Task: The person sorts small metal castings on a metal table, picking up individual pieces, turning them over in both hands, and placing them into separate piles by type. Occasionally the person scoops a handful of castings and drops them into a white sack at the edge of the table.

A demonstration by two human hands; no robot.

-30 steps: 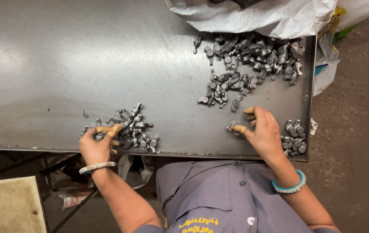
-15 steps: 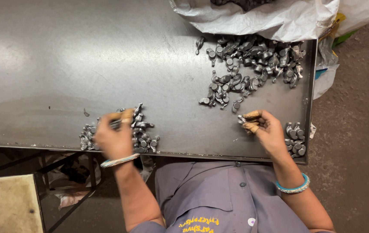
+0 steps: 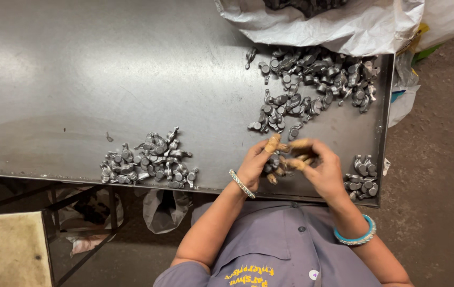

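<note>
My left hand (image 3: pixel 260 160) and my right hand (image 3: pixel 320 165) meet near the front edge of the grey metal table (image 3: pixel 78 79). Between their fingers is a small grey metal part (image 3: pixel 276 163), gripped by both hands. A large pile of similar metal parts (image 3: pixel 312 85) lies just beyond the hands, toward the far right. A smaller pile of parts (image 3: pixel 147 162) sits to the left, near the front edge. A small cluster of parts (image 3: pixel 364 178) rests at the front right corner, beside my right hand.
A white plastic sack (image 3: pixel 344 24) lies open at the table's far right. The table has a raised rim on its right edge (image 3: pixel 385 122). Below the front edge hang a dark bag (image 3: pixel 163 210) and the metal frame legs (image 3: pixel 78 212). A beige surface (image 3: pixel 3 250) sits lower left.
My left hand has left the left pile and moved right to meet my right hand. Both hands now hold a part together near the front edge.
</note>
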